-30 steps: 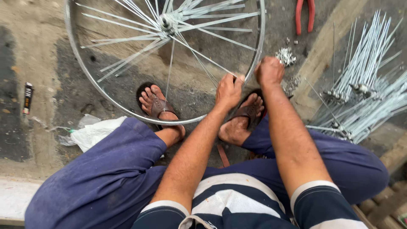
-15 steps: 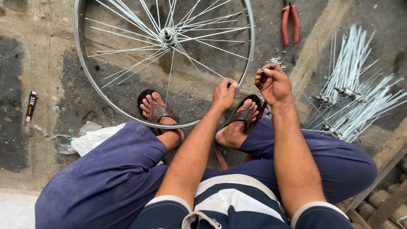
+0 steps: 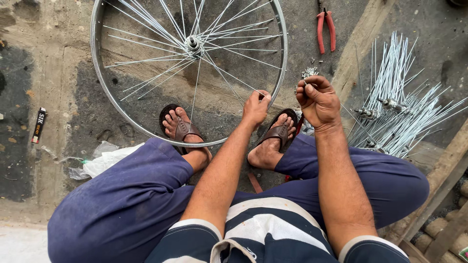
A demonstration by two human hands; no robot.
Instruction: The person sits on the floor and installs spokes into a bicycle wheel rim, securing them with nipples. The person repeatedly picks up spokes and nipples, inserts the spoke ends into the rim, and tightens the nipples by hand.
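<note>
While your left hand [image 3: 256, 108] pinches a spoke [image 3: 229, 75] at the wheel rim [image 3: 280, 83], your right hand [image 3: 318, 100] closes on small nipples [image 3: 309, 73]. Keep that spoke steady, judged best.

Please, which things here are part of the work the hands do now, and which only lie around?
In use: wheel; spoke held by left hand; small nipples at right hand.
Lying about: pliers; spoke bundles; plastic bag; small black box.

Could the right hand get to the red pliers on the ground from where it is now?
Probably yes: the right hand is raised just short of the pliers, with only a few small metal bits on open ground between them.
</note>
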